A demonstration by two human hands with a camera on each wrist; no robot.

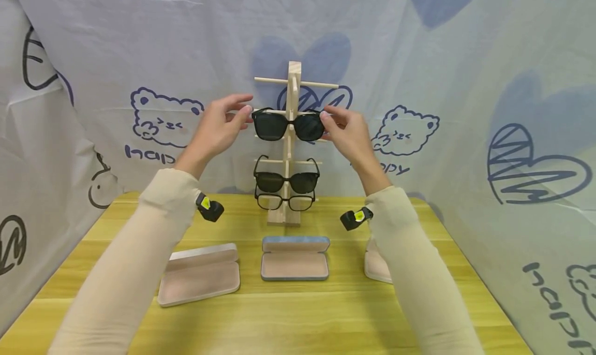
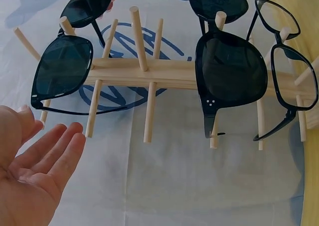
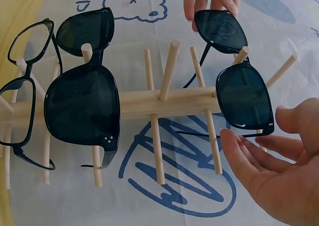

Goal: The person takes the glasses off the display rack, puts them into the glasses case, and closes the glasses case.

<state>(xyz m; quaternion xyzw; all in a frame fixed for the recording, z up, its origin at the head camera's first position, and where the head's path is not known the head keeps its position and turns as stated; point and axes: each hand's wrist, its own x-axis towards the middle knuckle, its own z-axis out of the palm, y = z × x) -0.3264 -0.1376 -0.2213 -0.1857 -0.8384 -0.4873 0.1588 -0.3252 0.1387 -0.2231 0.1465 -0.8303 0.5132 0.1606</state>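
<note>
Black sunglasses (image 1: 270, 126) rest across the upper part of a wooden peg stand (image 1: 294, 71), lenses facing me. Beside their left end is my left hand (image 1: 214, 127), thumb close to the frame corner, fingers loosely spread. My right hand (image 1: 349, 135) is at the other end. In the right wrist view its thumb and fingers stand apart around the frame corner of the sunglasses (image 3: 244, 96), fingertips by the temple arm; whether they touch I cannot tell. Lower on the stand hang a second pair of black sunglasses (image 1: 270, 182) and clear-lensed black glasses (image 1: 300, 203).
On the wooden table (image 1: 288, 324) lie three opened glasses cases: a whitish one (image 1: 200, 283) at left, a blue-grey one (image 1: 295, 267) in the middle, and one (image 1: 378, 266) partly hidden by my right sleeve. A patterned cloth (image 1: 209, 44) hangs behind the stand.
</note>
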